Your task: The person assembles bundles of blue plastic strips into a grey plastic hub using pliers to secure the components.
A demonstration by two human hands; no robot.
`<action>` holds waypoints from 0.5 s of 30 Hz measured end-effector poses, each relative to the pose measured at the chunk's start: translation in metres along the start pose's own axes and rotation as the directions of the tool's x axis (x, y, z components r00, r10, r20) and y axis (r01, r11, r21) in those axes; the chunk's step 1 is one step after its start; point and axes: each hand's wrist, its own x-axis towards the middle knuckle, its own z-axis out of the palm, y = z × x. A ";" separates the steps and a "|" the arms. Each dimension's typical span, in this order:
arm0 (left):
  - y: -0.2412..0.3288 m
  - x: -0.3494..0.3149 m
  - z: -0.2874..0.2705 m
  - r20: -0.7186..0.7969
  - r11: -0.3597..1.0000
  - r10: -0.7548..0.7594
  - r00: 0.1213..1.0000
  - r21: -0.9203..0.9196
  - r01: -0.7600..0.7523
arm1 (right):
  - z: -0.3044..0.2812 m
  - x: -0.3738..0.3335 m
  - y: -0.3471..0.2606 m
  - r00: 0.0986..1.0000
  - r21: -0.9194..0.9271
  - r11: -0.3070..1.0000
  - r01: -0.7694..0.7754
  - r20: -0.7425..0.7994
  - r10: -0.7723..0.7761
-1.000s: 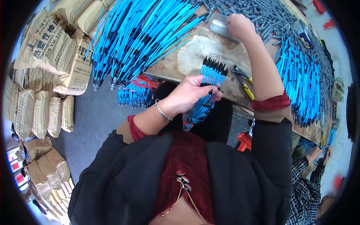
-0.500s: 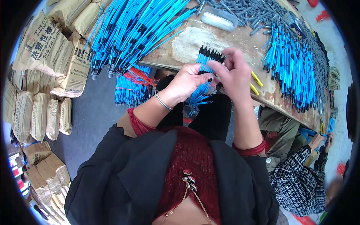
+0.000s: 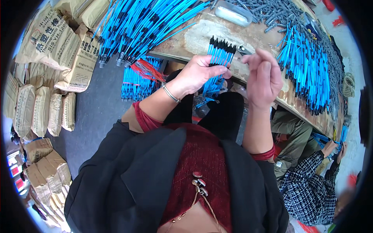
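Observation:
My left hand (image 3: pixel 200 75) is closed around a bundle of thin blue tubes with black tips (image 3: pixel 222 54). The tips point up and away from me, roughly level, and the lower ends hang over my lap. To the right of the bundle, my right hand (image 3: pixel 265 79) is raised off it, its fingers loosely bent and apart. Nothing shows in it. Just behind its fingertips, the dark jaws of a pair of pliers (image 3: pixel 243 50) lie on the wooden table (image 3: pixel 198 37); the hand hides the rest.
Larger heaps of blue tubes lie at the table's far left (image 3: pixel 143 27) and right (image 3: pixel 307 70). Grey plastic parts (image 3: pixel 268 13) and a clear box (image 3: pixel 233 13) sit farther back. Paper sacks (image 3: pixel 50 39) stand at left. A co-worker's hands (image 3: pixel 334 147) handle blue tubes at lower right.
My right hand has drawn back from the bundle to the right. The left hand keeps its hold, and the bundle's tips now show uncovered. The view has shifted slightly.

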 end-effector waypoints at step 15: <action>-0.004 0.001 0.000 -0.013 0.985 0.064 0.998 0.163 -0.061 | 0.028 -0.038 -0.034 0.964 -0.197 0.945 -0.260 0.006 0.266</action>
